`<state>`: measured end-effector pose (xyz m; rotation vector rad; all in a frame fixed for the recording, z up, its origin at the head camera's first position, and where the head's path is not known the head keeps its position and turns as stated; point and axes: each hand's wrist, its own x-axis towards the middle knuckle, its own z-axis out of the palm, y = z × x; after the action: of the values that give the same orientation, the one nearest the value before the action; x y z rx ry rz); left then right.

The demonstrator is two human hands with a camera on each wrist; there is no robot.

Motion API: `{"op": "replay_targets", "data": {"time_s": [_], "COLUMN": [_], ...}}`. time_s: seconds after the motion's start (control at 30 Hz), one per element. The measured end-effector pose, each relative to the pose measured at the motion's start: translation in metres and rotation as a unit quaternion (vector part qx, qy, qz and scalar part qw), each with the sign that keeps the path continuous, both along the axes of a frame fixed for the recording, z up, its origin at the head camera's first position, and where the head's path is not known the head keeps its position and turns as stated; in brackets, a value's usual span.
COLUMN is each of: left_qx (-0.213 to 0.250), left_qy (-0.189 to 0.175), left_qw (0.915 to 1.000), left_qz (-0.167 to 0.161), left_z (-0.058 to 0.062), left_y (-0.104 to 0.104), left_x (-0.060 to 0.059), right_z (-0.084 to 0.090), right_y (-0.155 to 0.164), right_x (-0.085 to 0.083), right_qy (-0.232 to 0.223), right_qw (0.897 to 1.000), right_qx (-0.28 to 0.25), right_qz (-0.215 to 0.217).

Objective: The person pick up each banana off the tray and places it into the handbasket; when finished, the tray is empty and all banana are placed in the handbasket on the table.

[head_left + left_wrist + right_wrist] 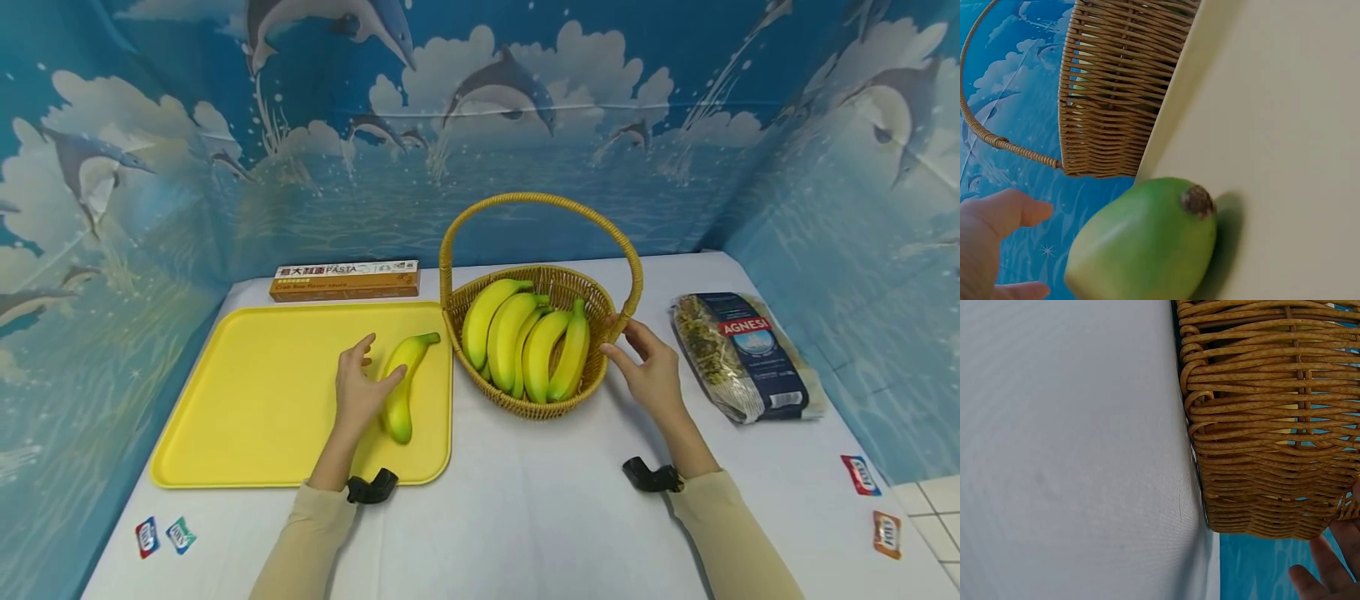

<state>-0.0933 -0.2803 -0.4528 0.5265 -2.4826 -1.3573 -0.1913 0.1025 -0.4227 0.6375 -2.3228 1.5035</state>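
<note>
Resting my left hand (358, 390) on the single banana (402, 385), I have loose fingers against its side, not clenched round it. That banana lies on the yellow tray (247, 392), near the tray's right edge. My right hand (651, 373) is relaxed too, fingertips touching the wicker basket (592, 367) at its right wall. 5 bananas (525, 342) lie inside the basket, beside the tray on the white table (525, 517).

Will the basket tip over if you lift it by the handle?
Probably not much. The handle arches over the middle of the basket, so it should hang fairly level. The bananas lie loose inside and might slide. Its woven wall looks stiff, so it likely keeps its shape.
</note>
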Motion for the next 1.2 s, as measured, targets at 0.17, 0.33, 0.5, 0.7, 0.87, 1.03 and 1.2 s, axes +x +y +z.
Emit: {"op": "replay_targets", "data": {"time_s": [0.17, 0.33, 0.5, 0.7, 0.87, 1.03, 1.2], "left_qx": [-0.007, -0.030, -0.038, -0.044, -0.050, -0.046, -0.055], "left_qy": [-0.030, -0.055, -0.058, -0.052, -0.041, -0.012, 0.049], "left_qw": [0.9994, 0.9974, 0.9968, 0.9974, 0.9978, 0.9988, 0.9970], "left_qz": [-0.017, -0.037, -0.039, -0.022, -0.012, 0.007, 0.026], "left_z": [-0.008, -0.015, -0.017, -0.018, -0.017, -0.003, 0.019], "left_y": [-0.001, -0.002, -0.001, -0.001, 0.001, 0.005, 0.016], "left_x": [-0.003, -0.004, -0.004, -0.006, -0.006, -0.004, -0.002], "right_z": [-0.001, -0.015, -0.030, -0.031, -0.031, -0.032, -0.022], "right_y": [0.000, 0.004, 0.008, 0.010, 0.010, 0.011, 0.007], "right_x": [-0.001, -0.011, -0.020, -0.021, -0.021, -0.021, -0.014], "right_qy": [0.005, 0.007, 0.007, 0.002, -0.003, -0.004, 0.000], "right_qw": [1.000, 1.000, 1.000, 1.000, 1.000, 1.000, 1.000], "right_qx": [0.002, -0.003, -0.005, -0.009, -0.007, -0.005, 0.001], "right_qz": [0.000, -0.001, -0.002, 0.001, -0.003, -0.001, -0.003]}}
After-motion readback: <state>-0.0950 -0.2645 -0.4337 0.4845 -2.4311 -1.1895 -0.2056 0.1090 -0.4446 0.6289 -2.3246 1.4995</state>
